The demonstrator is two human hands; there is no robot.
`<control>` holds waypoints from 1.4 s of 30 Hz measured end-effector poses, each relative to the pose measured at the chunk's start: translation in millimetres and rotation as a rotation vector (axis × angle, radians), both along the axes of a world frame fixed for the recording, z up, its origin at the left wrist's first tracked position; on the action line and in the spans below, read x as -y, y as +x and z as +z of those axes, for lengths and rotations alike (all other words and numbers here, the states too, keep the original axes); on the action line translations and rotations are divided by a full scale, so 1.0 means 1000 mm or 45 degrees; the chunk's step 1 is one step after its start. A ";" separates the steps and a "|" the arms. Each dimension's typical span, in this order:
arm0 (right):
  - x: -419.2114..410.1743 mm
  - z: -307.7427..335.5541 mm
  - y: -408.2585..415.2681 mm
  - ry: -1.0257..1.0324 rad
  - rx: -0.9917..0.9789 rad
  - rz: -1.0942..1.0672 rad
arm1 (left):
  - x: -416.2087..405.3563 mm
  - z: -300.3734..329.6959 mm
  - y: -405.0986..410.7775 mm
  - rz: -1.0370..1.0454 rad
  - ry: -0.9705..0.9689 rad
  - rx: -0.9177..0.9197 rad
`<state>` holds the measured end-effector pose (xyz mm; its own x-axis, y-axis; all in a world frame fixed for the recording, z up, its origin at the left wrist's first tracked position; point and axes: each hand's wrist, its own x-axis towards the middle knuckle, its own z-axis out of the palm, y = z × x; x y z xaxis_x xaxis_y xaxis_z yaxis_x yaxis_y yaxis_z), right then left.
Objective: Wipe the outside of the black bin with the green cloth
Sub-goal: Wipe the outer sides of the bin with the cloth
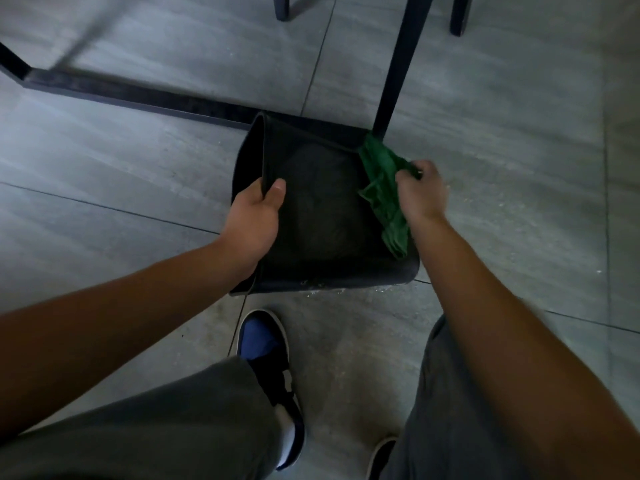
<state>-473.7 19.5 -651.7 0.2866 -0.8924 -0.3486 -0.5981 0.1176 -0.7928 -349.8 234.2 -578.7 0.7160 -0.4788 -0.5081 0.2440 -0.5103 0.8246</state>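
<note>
Closest to the camera are two legs in grey trousers (173, 420) and two shoes: one blue and black shoe (268, 368) that shows well, and the tip of a second shoe (381, 455) low down on the right. Two bare arms reach forward from here. The left hand (254, 213) grips the left rim of the one black bin (311, 271), with the thumb inside the bin and the other fingers curled around the outside wall. The bin stands on the grey tiled floor (121, 168), just ahead of the feet, and its open top faces up. The right hand (420, 192) is closed around the one green cloth (384, 188), which is bunched up and lies along the right rim of the bin. Past the bin, a black bar (138, 95) lies flat on the floor, and one thin black leg (398, 67) rises from near the bin's far corner. At the very top, two more dark legs (282, 5) peek in.
</note>
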 end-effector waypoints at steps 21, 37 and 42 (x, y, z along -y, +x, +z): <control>-0.106 0.030 0.048 -0.897 0.199 0.675 | 0.003 0.006 -0.002 0.042 -0.016 0.095; -0.050 -0.004 -0.003 -0.291 -0.312 0.040 | 0.008 0.013 0.001 0.043 0.048 0.077; -0.140 0.042 0.009 -0.700 0.147 0.683 | 0.019 0.016 0.000 0.083 0.050 0.147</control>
<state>-464.3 159.8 -610.0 0.7360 -0.6571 0.1626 -0.3720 -0.5933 -0.7138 -349.7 215.5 -563.0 0.7999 -0.4106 -0.4377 0.1823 -0.5286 0.8291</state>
